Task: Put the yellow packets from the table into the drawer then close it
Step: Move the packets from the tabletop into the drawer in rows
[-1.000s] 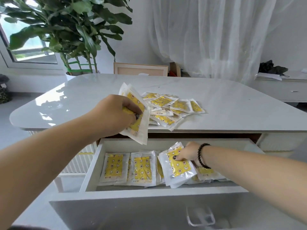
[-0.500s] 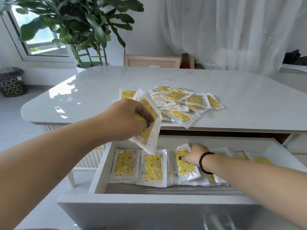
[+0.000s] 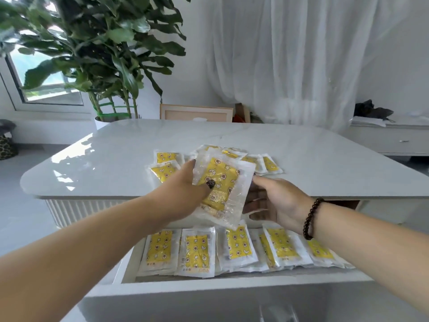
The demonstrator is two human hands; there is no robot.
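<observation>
My left hand (image 3: 183,194) grips a stack of yellow packets (image 3: 222,189) in clear wrappers, thumb on top, held above the table's front edge. My right hand (image 3: 274,201), with a bead bracelet on the wrist, is open just right of the stack, fingers spread toward its edge. More yellow packets (image 3: 267,162) lie in a loose pile on the white table (image 3: 325,163). The white drawer (image 3: 209,289) under the table is pulled out. Several packets (image 3: 197,251) lie in a row inside it.
A potted plant (image 3: 102,66) stands behind the table's far left corner. A wooden frame (image 3: 196,112) leans behind the table. White curtains (image 3: 290,54) hang at the back. A low white cabinet (image 3: 390,138) is at the far right.
My right hand has let go of the packet in the drawer and risen to the stack. My left hand has lifted the stack higher, over the table edge.
</observation>
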